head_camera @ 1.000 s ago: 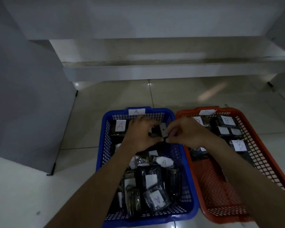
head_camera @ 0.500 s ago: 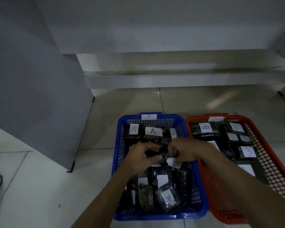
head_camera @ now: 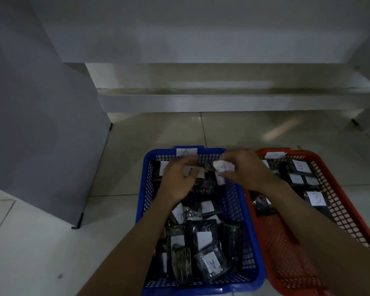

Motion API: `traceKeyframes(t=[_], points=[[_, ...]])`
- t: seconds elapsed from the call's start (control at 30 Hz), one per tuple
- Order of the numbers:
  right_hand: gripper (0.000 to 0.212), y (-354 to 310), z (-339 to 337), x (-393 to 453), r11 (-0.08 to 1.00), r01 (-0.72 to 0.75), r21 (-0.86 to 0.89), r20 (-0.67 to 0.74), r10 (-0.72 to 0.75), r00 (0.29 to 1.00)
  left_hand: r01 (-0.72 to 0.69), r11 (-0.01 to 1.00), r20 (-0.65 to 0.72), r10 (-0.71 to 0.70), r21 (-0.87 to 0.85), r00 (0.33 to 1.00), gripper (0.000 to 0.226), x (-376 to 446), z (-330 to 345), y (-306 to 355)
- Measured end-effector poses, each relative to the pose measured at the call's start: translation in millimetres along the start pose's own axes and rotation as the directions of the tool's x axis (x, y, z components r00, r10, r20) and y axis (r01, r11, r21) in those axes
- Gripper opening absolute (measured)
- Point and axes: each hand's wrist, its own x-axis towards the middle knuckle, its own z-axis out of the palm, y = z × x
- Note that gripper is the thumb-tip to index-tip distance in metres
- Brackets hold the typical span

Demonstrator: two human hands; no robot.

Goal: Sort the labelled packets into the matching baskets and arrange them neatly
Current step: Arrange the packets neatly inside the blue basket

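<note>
A blue basket (head_camera: 145,201) tagged A sits on the floor, full of several dark packets with white A labels (head_camera: 209,264). Beside it on the right stands an orange basket (head_camera: 338,201) holding packets labelled B (head_camera: 315,198). Both my hands are over the far end of the blue basket. My right hand (head_camera: 246,171) pinches a dark packet with a white label (head_camera: 223,167). My left hand (head_camera: 179,178) has its fingers on a labelled packet (head_camera: 192,170) at the same spot; its grip is partly hidden.
A grey panel (head_camera: 41,135) stands on the floor at the left. A low white shelf or ledge (head_camera: 222,99) runs across behind the baskets. Pale floor tiles (head_camera: 41,253) surround the baskets.
Both hands have moved from the middle of the blue basket toward its far end, carrying a packet. The camera has shifted, so the baskets sit further right and lower.
</note>
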Motion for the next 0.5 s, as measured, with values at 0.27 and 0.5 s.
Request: traceKeyframes(t=[0.27,0.5], points=[[0.03,6.9,35.8,34.9,0.983,-0.081,-0.166,0.044,0.089,0.995,-0.185,0.793,0.317,-0.011,0.581,0.948,0.077,42.0,-1.7,-25.2],[0.016,0.8,43.6,39.2,0.936,-0.081,-0.342,0.019,0.093,0.996,-0.142,0.859,0.259,0.011,0.492,0.966,0.059,35.1,1.2,-36.5]])
